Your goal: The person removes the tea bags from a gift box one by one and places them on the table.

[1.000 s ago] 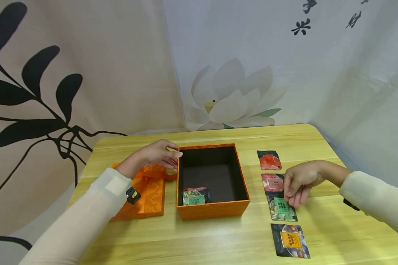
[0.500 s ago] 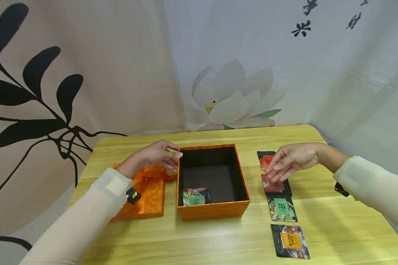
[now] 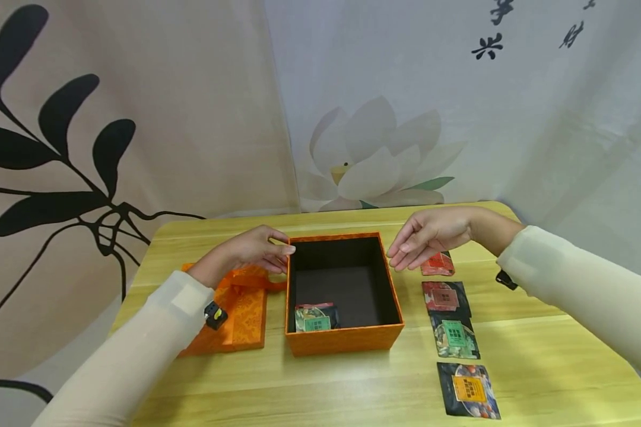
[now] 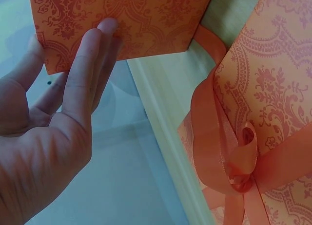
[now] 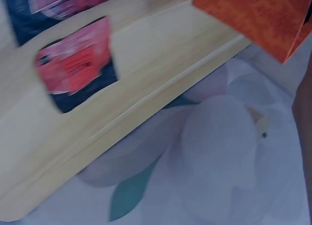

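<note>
My left hand (image 3: pixel 256 249) holds the far left corner of an open-topped orange box (image 3: pixel 342 339); its thumb rests on the rim. In the left wrist view, straight fingers lie against the patterned outer wall (image 4: pixel 151 30). Inside the box, near the front left, is a green-labelled packet (image 3: pixel 316 318). My right hand (image 3: pixel 430 234) hovers just right of the box, fingers loosely extended, with nothing visible in it. Beneath it lies a red packet (image 3: pixel 439 264), partly covered in the head view. Lower in the row are a pink-labelled packet (image 3: pixel 444 296), a green packet (image 3: pixel 454 336) and an orange-labelled packet (image 3: pixel 469 388).
An orange patterned lid (image 3: pixel 246 320) with a ribbon (image 4: pixel 204 132) lies left of the box, partly behind my left forearm. The wooden table (image 3: pixel 352 391) ends at a back edge near the printed curtain (image 3: pixel 374 71).
My right hand has moved left and away from me, from beside the green and pink packets to the box's right side. The packets stay where they were; my left hand keeps still.
</note>
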`<control>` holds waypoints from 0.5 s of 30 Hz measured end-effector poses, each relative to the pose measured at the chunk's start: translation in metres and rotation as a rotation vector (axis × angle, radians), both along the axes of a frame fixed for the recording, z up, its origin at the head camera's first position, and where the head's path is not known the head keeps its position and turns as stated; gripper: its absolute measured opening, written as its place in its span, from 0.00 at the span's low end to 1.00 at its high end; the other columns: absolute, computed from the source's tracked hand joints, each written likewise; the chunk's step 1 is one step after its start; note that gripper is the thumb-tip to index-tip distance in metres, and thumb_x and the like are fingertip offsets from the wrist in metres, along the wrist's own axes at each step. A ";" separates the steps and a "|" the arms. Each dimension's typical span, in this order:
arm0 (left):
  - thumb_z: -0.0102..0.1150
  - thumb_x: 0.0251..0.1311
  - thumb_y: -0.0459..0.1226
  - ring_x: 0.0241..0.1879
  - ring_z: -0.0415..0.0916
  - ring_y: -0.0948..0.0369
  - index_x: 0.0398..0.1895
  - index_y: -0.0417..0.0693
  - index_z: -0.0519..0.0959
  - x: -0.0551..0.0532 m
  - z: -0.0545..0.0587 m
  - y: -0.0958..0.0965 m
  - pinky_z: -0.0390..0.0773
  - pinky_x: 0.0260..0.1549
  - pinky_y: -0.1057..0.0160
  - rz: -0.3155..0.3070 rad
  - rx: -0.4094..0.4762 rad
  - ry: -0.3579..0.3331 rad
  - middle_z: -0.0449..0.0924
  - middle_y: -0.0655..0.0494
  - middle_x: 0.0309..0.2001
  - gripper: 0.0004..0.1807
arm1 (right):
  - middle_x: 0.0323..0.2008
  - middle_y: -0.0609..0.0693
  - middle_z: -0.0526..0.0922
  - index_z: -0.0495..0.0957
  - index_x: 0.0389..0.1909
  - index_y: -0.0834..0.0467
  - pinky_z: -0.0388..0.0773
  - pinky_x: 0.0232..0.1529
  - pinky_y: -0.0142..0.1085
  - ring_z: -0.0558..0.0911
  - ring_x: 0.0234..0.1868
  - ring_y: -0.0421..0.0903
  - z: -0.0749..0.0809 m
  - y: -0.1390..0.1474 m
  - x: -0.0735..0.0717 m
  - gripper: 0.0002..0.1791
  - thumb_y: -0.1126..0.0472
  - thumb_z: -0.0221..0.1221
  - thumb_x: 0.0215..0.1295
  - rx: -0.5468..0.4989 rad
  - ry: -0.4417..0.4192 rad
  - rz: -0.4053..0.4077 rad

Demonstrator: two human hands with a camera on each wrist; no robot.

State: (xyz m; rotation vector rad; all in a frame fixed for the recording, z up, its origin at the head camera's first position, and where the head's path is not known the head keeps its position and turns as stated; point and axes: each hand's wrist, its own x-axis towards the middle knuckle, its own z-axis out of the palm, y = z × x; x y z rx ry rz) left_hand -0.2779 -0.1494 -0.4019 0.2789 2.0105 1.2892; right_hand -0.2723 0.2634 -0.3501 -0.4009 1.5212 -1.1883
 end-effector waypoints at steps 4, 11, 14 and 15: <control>0.58 0.75 0.38 0.45 0.88 0.44 0.79 0.32 0.56 0.000 0.000 -0.001 0.80 0.56 0.40 -0.004 0.004 0.003 0.79 0.25 0.55 0.36 | 0.57 0.61 0.85 0.74 0.65 0.72 0.78 0.64 0.49 0.84 0.60 0.55 0.001 -0.025 -0.003 0.19 0.69 0.53 0.79 0.013 -0.003 0.028; 0.58 0.75 0.38 0.45 0.88 0.45 0.78 0.31 0.57 0.000 -0.001 0.000 0.81 0.55 0.42 -0.015 0.009 0.009 0.79 0.25 0.54 0.35 | 0.59 0.65 0.83 0.77 0.64 0.70 0.79 0.64 0.48 0.84 0.60 0.56 -0.005 -0.062 -0.010 0.18 0.68 0.54 0.79 0.044 0.005 0.044; 0.58 0.76 0.38 0.43 0.88 0.47 0.78 0.31 0.57 0.000 -0.002 -0.001 0.82 0.54 0.43 -0.017 0.011 0.009 0.81 0.27 0.53 0.35 | 0.60 0.66 0.82 0.77 0.64 0.70 0.79 0.63 0.48 0.84 0.61 0.57 -0.010 -0.076 -0.012 0.18 0.68 0.54 0.79 0.058 0.004 0.050; 0.58 0.76 0.38 0.43 0.88 0.47 0.78 0.31 0.57 -0.001 -0.002 -0.001 0.83 0.53 0.44 -0.016 0.010 0.012 0.81 0.28 0.52 0.35 | 0.60 0.66 0.82 0.76 0.64 0.70 0.79 0.63 0.48 0.83 0.61 0.57 -0.011 -0.080 -0.012 0.18 0.68 0.54 0.79 0.066 0.004 0.051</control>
